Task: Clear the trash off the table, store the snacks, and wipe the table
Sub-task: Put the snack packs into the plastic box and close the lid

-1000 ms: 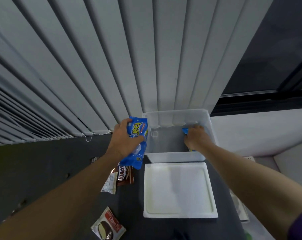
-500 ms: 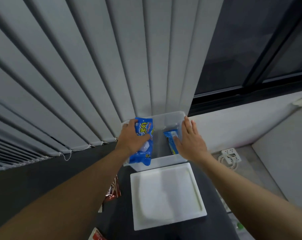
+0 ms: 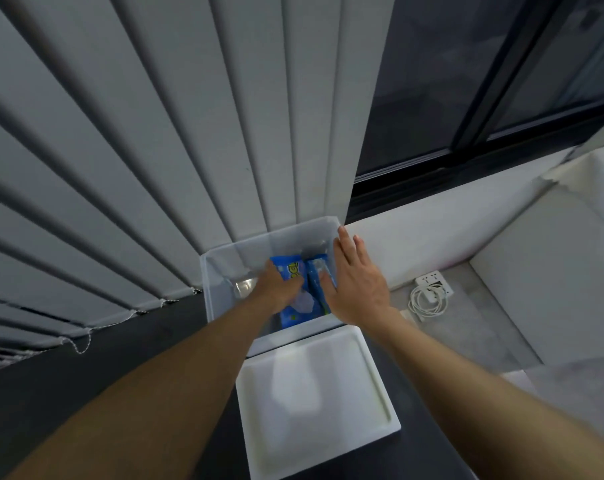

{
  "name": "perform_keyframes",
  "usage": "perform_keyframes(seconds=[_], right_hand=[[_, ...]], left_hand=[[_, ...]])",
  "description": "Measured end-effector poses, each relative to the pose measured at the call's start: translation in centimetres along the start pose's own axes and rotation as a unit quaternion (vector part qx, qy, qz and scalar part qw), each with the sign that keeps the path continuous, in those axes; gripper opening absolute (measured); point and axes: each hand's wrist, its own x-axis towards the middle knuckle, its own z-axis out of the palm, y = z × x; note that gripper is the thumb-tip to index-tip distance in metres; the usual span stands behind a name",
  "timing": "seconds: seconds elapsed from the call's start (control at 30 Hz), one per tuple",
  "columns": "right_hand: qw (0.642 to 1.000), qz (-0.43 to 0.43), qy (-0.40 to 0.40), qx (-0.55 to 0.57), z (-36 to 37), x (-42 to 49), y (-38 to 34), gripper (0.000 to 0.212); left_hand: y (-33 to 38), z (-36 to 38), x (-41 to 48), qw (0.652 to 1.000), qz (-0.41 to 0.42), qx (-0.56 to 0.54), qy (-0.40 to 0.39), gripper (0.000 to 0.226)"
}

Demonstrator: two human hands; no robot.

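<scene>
Left hand [image 3: 276, 289] is down inside the clear storage bin [image 3: 221, 271], fingers curled around a blue snack pack [image 3: 298, 303], apparently laying it on the bin floor beside what is already stored. Just right of it, a second blue snack pack [image 3: 316, 275] sits in the bin, the two touching side by side. Right hand [image 3: 357, 282] is flat and open, fingers spread, holding nothing; the thumb looks to rest on the second pack, probably keeping it out of the way, with the fingertips up by the bin's right wall. White lid [image 3: 314, 403] lies upside-down on the dark worktop [image 3: 86, 386] just in front of the bin, off so snacks can go in. Storing step looks underway; bin not yet closed.
</scene>
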Motion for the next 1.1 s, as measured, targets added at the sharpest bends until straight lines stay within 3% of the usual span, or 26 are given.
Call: perform_keyframes(seconds=[0.13, 0.2, 0.27, 0.4, 0.63, 0.8, 1.0, 1.1], right_hand=[[1.000, -0.001, -0.003, -0.013, 0.2, 0.1, 0.1, 0.074], [1.000, 0.002, 0.001, -0.015, 0.3, 0.1, 0.0, 0.073], [1.000, 0.004, 0.005, -0.013, 0.4, 0.1, 0.0, 0.073], [1.000, 0.004, 0.005, -0.014, 0.5, 0.2, 0.0, 0.072], [1.000, 0.008, -0.005, -0.020, 0.5, 0.3, 0.0, 0.072], [0.999, 0.004, -0.011, -0.035, 0.3, 0.3, -0.1, 0.072], [0.997, 0.008, -0.043, -0.056, -0.5, 0.3, -0.4, 0.072], [0.995, 0.008, -0.053, -0.087, -1.1, 0.2, -1.1, 0.069]], left_hand=[[-2.0, -0.1, 0.4, 0.974, -0.001, 0.167, -0.151, 0.123], [-2.8, -0.3, 0.5, 0.950, 0.032, 0.257, -0.171, 0.135], [-3.4, -0.2, 0.7, 0.934, 0.049, 0.317, -0.158, 0.132], [-3.3, 0.6, 0.8, 0.933, 0.067, 0.335, -0.114, 0.128], [-2.8, -0.3, 0.6, 0.917, 0.082, 0.366, -0.135, 0.134], [-2.3, -1.6, -1.5, 0.894, 0.121, 0.422, -0.088, 0.113], [-1.8, -4.9, -4.8, 0.872, 0.210, 0.442, 0.021, 0.082], [-1.9, -6.9, -7.0, 0.871, 0.197, 0.448, 0.046, 0.076]])
